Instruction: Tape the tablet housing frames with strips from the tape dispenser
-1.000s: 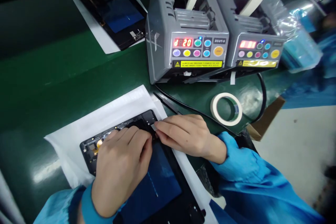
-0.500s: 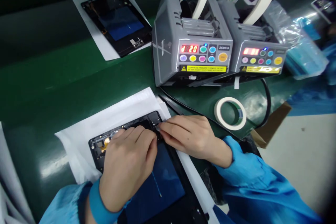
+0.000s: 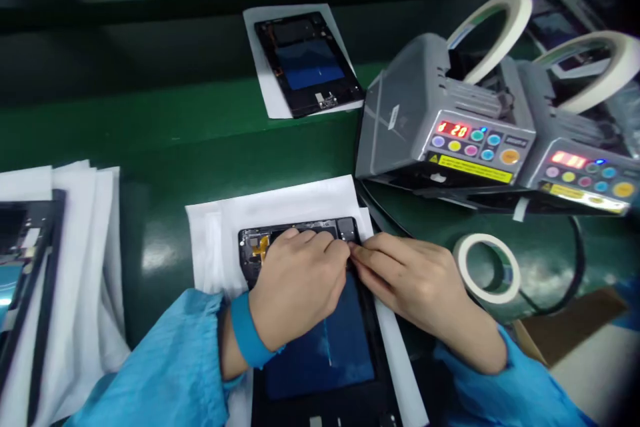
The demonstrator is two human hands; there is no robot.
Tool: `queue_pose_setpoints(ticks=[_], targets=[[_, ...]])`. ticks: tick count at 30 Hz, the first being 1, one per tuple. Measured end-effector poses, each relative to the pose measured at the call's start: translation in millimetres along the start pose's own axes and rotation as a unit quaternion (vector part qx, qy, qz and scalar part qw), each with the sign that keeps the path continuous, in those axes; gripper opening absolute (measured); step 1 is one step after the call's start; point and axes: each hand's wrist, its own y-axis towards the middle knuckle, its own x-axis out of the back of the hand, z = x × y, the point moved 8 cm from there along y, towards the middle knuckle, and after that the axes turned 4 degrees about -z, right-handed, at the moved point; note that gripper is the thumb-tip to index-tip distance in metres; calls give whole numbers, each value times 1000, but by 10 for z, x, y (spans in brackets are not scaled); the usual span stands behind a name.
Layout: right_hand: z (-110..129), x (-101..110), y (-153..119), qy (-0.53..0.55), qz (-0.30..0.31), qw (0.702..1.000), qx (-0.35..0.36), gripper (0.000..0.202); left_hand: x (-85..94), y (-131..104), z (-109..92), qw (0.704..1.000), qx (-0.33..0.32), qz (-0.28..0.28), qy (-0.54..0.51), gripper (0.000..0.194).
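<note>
An opened tablet (image 3: 320,360), black-framed with a blue inner panel, lies on white sheets (image 3: 320,193). My left hand (image 3: 303,280) rests over its upper part, the fingers curled in and bunched near the top right corner. Wearing a blue wristband (image 3: 250,330), that hand hides much of the tablet's upper parts. From the right, my right hand (image 3: 413,277) meets it there, thumb and fingers pinched together at the tablet's edge. Whatever sits between the fingertips of either hand is too small or covered to name. An orange flex cable (image 3: 261,249) shows left of my left hand.
Two grey tape dispensers (image 3: 450,127) stand at the back right, with a loose tape roll (image 3: 463,270) before them. Another opened tablet (image 3: 307,90) lies behind on paper. More sheets (image 3: 95,267) with tablet parts are at the left; a cardboard box (image 3: 565,320) is at the right.
The camera has turned left, so the bench things sit further right and the stack of sheets at the left has come into view. Both hands stay together at the tablet's top right corner.
</note>
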Motion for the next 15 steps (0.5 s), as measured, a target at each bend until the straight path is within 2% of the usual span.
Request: queue_pose_setpoints(ticks=[4,7,9,10,12,13,15], targets=[[132,-14,-33,-69,32,997,14,20,-10,13,23,1000,-1,8,6,15],[148,-60,-136,-68,73,994,-36,35,-4,30,24,1000,-11,20,9,15],[135,-48,-241,-31,75,995,-64,44,51,49,12,1000,-16,6,14,14],[114,-11,-297,-9,57,996,-68,46,86,64,5,1000,-20,-4,15,13],[-22,141,-431,8,-22,997,-75,44,145,104,-14,999,-38,-25,19,9],[-148,251,-522,-10,-78,993,-86,41,132,127,-15,999,-44,-13,28,6],[-474,501,-766,-98,-195,967,-129,31,157,173,-2,998,-40,-26,41,5]])
